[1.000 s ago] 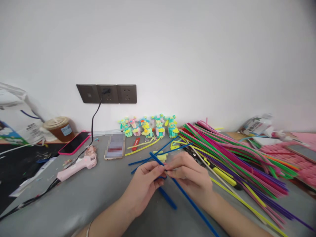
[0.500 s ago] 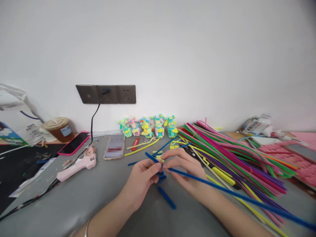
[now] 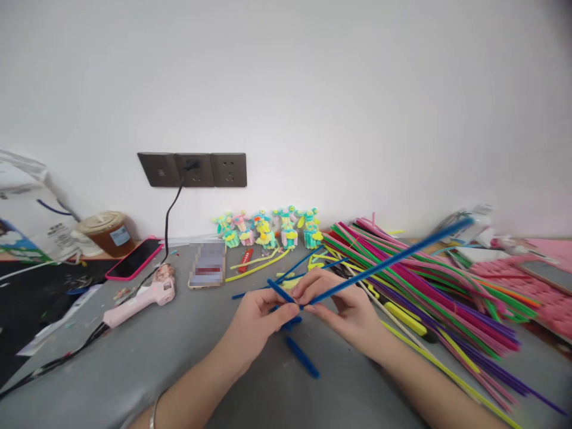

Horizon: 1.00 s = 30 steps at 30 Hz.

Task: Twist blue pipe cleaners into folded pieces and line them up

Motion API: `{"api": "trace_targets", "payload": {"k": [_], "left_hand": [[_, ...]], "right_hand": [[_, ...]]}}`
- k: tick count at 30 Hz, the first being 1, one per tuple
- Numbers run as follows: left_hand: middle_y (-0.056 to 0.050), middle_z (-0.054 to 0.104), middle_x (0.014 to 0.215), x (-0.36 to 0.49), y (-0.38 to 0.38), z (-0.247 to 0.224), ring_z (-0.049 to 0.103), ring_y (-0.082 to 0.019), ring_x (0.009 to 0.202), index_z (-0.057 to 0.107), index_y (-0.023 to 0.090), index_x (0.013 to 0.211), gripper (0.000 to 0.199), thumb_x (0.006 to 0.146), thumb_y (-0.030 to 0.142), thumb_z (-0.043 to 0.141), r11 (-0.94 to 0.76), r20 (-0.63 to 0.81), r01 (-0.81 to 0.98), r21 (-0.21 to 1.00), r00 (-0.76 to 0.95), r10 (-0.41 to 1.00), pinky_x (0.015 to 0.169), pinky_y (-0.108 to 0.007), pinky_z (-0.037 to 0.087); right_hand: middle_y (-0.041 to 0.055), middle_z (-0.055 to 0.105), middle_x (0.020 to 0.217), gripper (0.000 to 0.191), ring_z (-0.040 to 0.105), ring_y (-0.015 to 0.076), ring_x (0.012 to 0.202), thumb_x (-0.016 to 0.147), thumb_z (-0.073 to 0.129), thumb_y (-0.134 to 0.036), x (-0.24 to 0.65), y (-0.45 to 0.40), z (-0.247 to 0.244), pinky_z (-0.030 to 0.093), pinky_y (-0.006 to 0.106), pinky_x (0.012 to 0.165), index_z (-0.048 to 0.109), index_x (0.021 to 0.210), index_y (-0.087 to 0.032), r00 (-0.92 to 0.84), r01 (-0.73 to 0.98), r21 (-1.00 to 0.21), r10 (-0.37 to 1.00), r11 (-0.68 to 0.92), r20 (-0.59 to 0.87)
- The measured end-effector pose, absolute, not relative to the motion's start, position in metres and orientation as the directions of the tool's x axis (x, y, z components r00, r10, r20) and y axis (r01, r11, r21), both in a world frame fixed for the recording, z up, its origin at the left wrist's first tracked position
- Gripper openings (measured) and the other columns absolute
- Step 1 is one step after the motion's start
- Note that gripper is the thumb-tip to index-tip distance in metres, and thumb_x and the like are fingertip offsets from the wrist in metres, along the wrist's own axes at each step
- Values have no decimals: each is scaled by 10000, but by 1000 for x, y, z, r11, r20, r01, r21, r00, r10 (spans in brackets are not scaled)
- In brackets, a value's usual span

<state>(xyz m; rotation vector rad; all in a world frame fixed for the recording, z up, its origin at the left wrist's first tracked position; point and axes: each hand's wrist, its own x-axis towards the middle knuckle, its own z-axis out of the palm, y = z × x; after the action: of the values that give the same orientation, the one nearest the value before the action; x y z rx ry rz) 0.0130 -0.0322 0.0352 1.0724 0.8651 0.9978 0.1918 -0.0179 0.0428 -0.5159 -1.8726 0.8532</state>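
Between my two hands is a blue pipe cleaner [image 3: 388,259], its long end rising to the upper right past my right hand. My left hand [image 3: 259,322] pinches the blue piece near a short end that points up and left. Close by, my right hand [image 3: 337,304] grips the same pipe cleaner with thumb and fingers, touching my left fingertips. A short folded blue piece [image 3: 302,356] lies on the grey table below the hands. More blue bits show partly behind my left fingers; how they join is hidden.
A thick bundle of coloured pipe cleaners [image 3: 429,280] spreads to the right, over yellow-handled pliers [image 3: 404,317]. Several small pastel figures [image 3: 265,231] stand by the wall. Leftward lie a pink hot glue gun [image 3: 138,304], a blurred phone [image 3: 206,265], a pink-cased phone [image 3: 134,260] and a lidded cup [image 3: 107,233].
The long end of the blue pipe cleaner has swung from pointing down right to pointing up right. My right hand has turned slightly with it; both hands stay close together.
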Motion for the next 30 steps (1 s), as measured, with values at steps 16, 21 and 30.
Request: {"api": "trace_targets", "payload": {"k": [16, 21, 30], "left_hand": [[-5, 588, 656, 16, -34, 28, 410, -75, 562, 724, 139, 689, 245, 625, 348, 835, 359, -204, -376, 854, 393, 896, 545, -213, 295], [9, 572, 617, 11, -32, 31, 396, -83, 560, 737, 134, 712, 268, 634, 378, 818, 259, -165, -175, 950, 420, 892, 552, -222, 286], [31, 536, 576, 4, -31, 29, 409, -100, 544, 707, 144, 657, 249, 657, 382, 777, 183, -222, 128, 975, 617, 755, 554, -232, 285]], "right_hand": [[75, 633, 970, 62, 618, 185, 932, 902, 604, -212, 200, -14, 48, 486, 335, 844, 644, 867, -179, -521, -69, -869, 726, 489, 450], [80, 636, 932, 86, 620, 190, 914, 883, 635, -248, 201, -13, 49, 496, 336, 816, 642, 854, -167, -554, -79, -895, 727, 439, 405], [47, 631, 883, 132, 609, 167, 872, 828, 700, -263, 208, -9, 51, 480, 316, 830, 665, 838, -137, -741, 7, -964, 648, 267, 174]]}}
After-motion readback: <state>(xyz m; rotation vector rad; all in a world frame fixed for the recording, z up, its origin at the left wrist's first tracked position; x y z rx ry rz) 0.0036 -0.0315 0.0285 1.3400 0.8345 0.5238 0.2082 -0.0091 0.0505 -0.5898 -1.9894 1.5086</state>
